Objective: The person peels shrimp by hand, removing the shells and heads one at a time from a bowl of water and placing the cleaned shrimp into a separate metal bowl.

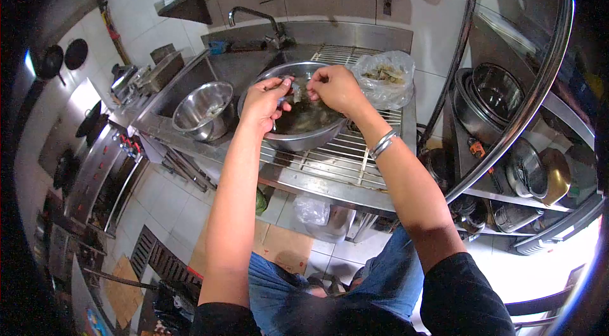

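Both my hands meet above a large steel basin point(304, 141) of dark, murky water. My left hand point(265, 106) pinches a small greyish, translucent shrimp point(297, 91) between thumb and fingers. A thin shiny thing with a bit of blue shows under its palm, too small to name. My right hand point(336, 87), a silver bangle on its wrist, has its fingertips pinched at the shrimp's other side. What lies between those fingertips is partly hidden. Left of the basin stands a smaller steel bowl point(204, 113) with a few pale pieces in it.
The basin rests on a wire rack point(346, 168) beside a sink with a tap point(273, 35). A clear plastic bag point(388, 79) with brownish scraps lies behind right. Shelves with pots point(498, 92) stand close on the right, behind a curved metal rail. A stove point(104, 177) is at the left.
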{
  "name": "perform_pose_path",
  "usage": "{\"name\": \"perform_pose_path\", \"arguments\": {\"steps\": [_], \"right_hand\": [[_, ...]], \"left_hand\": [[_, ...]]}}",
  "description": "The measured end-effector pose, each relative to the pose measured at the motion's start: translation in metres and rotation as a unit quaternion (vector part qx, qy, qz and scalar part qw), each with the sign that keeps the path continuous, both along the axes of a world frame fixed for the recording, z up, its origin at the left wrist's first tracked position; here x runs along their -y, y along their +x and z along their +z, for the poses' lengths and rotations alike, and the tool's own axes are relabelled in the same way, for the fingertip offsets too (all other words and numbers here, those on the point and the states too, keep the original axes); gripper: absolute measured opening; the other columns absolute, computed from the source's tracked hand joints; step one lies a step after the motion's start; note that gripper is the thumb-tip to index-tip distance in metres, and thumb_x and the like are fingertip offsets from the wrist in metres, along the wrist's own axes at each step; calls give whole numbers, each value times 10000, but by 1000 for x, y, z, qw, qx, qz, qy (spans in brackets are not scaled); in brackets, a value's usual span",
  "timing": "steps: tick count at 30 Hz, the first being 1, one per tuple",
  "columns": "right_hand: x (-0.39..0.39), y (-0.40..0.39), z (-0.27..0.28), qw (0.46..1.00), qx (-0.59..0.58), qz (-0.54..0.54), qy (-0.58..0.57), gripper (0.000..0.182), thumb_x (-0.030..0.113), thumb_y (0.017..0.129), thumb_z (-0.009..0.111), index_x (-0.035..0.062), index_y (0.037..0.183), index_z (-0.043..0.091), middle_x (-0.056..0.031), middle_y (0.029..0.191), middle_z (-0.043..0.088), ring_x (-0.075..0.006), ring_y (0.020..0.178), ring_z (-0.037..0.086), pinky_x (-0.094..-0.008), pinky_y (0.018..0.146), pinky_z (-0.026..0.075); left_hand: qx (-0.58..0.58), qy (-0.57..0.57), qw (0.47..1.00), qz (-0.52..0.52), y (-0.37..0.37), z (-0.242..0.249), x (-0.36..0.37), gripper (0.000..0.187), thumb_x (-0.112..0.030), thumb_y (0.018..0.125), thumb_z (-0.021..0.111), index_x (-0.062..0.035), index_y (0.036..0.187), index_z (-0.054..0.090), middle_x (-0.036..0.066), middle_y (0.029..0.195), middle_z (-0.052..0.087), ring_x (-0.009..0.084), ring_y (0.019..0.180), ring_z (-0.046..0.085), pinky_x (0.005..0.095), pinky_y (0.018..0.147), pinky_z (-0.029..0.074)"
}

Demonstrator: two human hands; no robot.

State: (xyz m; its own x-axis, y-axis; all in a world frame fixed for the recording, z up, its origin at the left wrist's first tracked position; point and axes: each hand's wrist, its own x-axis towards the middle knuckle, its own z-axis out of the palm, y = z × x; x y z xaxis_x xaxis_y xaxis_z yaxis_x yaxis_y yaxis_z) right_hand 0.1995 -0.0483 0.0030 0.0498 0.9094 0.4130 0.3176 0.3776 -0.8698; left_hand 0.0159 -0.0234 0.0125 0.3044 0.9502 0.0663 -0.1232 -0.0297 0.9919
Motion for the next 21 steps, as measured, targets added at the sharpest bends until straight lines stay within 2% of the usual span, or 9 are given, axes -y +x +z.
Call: {"name": "perform_pose_path", "arguments": {"steps": [2,4,5,8,10,11,13,17,21], "right_hand": [[4,0,5,999,32,-36,-6,195,150,822,605,-19,750,669,-108,684,676,-163,628,663,-306,618,517],[7,-3,8,998,54,-44,-6,248,218,829,608,-9,754,676,-128,683,674,-198,648,665,-314,642,514],[9,-4,10,998,54,-43,-6,248,218,829,608,-9,754,676,-128,683,674,-198,648,665,-314,642,514],[17,-8,16,981,166,-97,-24,253,215,792,685,-36,821,670,-127,698,662,-161,613,632,-297,622,498],[19,-10,11,975,183,-95,82,289,249,767,725,-23,839,658,-108,662,644,-162,571,621,-294,598,493],[18,-11,11,975,183,-96,83,289,249,767,725,-23,839,658,-108,662,644,-162,571,621,-294,598,493],[15,-10,8,986,154,-58,26,307,282,692,770,8,764,651,-173,722,653,-307,699,654,-358,670,510],[10,-11,2,978,184,-71,69,283,245,692,763,-4,757,646,-179,728,657,-301,731,664,-355,678,515],[17,-11,10,982,172,-63,44,203,152,696,734,-19,741,635,-159,702,665,-236,647,679,-335,615,527]], "left_hand": [[-12,26,1000,0,1,-2,0,185,-193,892,653,-49,1007,665,60,841,651,110,530,608,206,336,231],[-30,29,999,7,2,-3,-1,190,-190,891,653,-44,1011,660,64,846,657,123,564,636,207,333,232],[-47,34,998,12,2,-3,-2,196,-188,890,654,-38,1016,655,69,850,662,136,598,665,208,331,233],[-35,12,999,19,3,0,2,203,-178,894,646,-22,1023,641,64,838,668,135,601,671,208,332,226],[-39,9,999,10,2,1,2,198,-171,897,640,-21,1024,635,62,834,669,130,592,668,209,333,220],[-42,8,999,0,3,2,2,192,-165,900,634,-20,1026,630,61,829,671,125,583,665,210,335,214],[-49,14,999,-3,4,2,4,168,-167,900,634,-30,996,638,53,818,669,113,577,659,213,337,209],[-84,27,996,11,5,-3,-2,113,-169,895,638,-58,899,659,38,778,662,77,558,636,214,341,197],[-80,41,996,-1,3,0,3,109,-165,893,640,-65,855,662,34,756,657,60,543,616,214,343,196]]}}
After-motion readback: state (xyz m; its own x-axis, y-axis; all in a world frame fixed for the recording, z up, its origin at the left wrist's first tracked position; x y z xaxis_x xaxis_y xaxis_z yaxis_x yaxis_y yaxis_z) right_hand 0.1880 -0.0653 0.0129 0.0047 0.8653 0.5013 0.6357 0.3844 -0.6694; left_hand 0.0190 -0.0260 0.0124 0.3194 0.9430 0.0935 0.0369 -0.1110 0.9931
